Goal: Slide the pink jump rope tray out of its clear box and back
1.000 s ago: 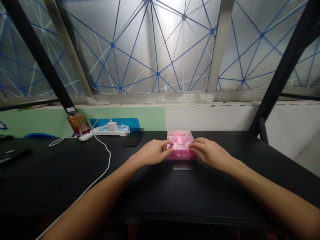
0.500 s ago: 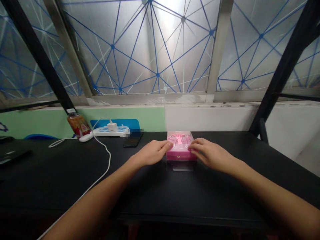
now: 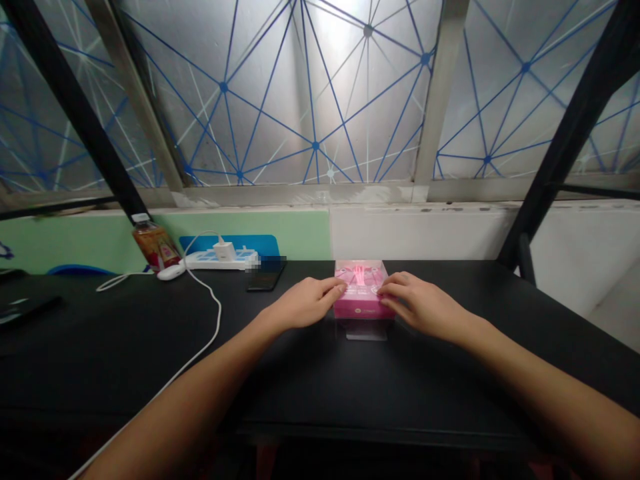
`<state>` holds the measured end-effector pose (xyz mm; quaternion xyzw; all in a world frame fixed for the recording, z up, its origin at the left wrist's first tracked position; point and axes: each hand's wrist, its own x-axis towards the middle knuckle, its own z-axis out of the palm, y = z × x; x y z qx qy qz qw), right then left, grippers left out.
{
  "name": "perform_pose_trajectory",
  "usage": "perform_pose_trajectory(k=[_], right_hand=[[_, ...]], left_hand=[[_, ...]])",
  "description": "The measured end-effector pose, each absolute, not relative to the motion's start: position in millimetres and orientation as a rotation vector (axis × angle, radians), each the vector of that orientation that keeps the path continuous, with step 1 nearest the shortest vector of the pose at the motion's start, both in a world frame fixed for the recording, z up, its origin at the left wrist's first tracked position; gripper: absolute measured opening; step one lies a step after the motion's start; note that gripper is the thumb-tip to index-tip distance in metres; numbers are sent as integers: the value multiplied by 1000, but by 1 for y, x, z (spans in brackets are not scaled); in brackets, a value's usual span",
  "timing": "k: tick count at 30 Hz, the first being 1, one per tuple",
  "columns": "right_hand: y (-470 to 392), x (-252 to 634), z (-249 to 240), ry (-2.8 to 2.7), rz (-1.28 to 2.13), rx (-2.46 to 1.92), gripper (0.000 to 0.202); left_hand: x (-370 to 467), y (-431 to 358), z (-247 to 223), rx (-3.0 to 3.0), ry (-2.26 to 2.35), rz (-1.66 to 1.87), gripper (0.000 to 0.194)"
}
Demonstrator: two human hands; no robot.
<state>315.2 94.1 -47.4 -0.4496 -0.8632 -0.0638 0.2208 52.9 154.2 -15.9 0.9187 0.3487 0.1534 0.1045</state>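
A pink box (image 3: 361,309) with a clear window in its top lies flat on the black desk, pink items showing inside. From its front edge a transparent plastic flap (image 3: 367,331) sticks out over the desk. My left hand (image 3: 311,301) grips the box's left side, thumb on the top edge and the other fingers partly hidden along the side. On the opposite side, my right hand (image 3: 419,303) holds the right edge with curled fingers, their tips resting on the top near the corner.
Left of the box lies a dark phone (image 3: 265,277), its far end pixelated. Behind it stand a white power strip (image 3: 215,261) with a plugged-in charger (image 3: 225,251) and a tilted drink bottle (image 3: 156,247). A white cable (image 3: 219,320) runs beside my left forearm. Black posts (image 3: 540,173) flank the desk.
Both hands keep their places at the box's sides, with barely any finger movement. The whole view has shifted very slightly.
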Motion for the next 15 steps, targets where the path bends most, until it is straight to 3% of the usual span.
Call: perform_pose_trajectory(k=[15], right_hand=[[96, 312, -51, -2259, -125, -1233, 26]], left_hand=[[49, 155, -17, 2763, 1016, 432, 44]])
